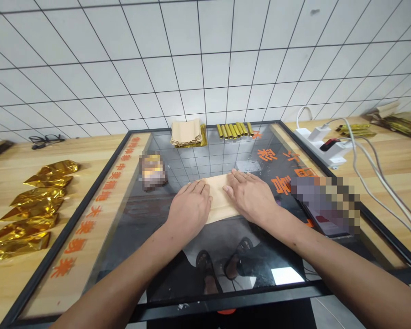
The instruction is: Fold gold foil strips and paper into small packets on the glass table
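Note:
A flat tan paper packet [219,199] lies on the glass tabletop [205,237], pressed from both sides by my hands. My left hand [190,210] rests flat on its left end, with the fingers spread a little. My right hand [250,196] lies palm down on its right end, and the fingers reach over the paper. Neither hand shows a closed grip. Much of the packet is hidden under my fingers. Beyond it, at the far edge of the glass, a stack of tan paper sheets [187,133] sits on gold foil, and a row of small gold tubes [233,130] lies beside it.
Several gold foil packets [30,210] lie on the wooden bench at left. A blurred object [153,171] sits on the glass, and another [325,205] lies at right. A white power strip [320,144] with cables and glasses [46,140] stand along the back.

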The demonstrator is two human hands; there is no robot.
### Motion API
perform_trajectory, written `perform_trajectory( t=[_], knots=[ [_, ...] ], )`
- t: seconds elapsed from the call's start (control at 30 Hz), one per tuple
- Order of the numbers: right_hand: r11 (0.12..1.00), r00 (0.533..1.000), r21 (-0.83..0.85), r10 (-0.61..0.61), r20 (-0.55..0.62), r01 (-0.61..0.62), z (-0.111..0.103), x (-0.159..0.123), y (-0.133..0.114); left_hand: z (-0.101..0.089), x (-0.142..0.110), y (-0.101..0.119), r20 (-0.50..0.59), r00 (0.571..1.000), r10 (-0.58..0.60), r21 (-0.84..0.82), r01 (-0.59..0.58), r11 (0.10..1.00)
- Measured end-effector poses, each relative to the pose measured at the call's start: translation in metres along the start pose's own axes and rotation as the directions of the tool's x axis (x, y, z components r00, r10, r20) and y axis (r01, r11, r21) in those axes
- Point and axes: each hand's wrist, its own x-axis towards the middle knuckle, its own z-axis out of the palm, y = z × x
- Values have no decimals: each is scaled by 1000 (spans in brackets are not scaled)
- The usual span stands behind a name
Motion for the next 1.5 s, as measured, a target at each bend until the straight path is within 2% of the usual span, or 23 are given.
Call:
perform_trajectory(
  t=[0.3, 0.63, 0.73, 0.83, 0.93, 1.03, 1.23, 1.5],
  knots=[
    [1000, 1000, 14, -12, -11, 12, 3, 0, 0, -8, 0, 6, 51, 997, -49, -12, 50, 999],
    [998, 1000, 60, 5, -14, -4, 5, -1, 1, 0, -2, 11, 72, 991, -117, 47, 114, 992],
    [976, 996, 207, -63, -56, 74, -1, -2, -8, 1, -2, 7, 59, 987, -148, 55, 145, 988],
    [869, 979, 454, -198, -46, 197, -5, -6, -26, 2, -3, 5, 57, 989, -138, 62, 134, 989],
    [803, 970, 558, -243, -12, 208, -3, -7, -38, 3, -4, 3, 68, 990, -122, 70, 118, 991],
    [840, 979, 519, -201, 26, 159, 4, -4, -34, 5, -3, 3, 59, 989, -133, 66, 129, 989],
    [938, 991, 329, -126, 35, 108, 20, 2, -7, 7, -2, 3, 0, 989, -147, -5, 147, 989],
    [980, 996, 200, -7, 93, -12, 24, 13, 15, 4, -3, 2, 12, 989, -145, 9, 145, 989]
  ],
)
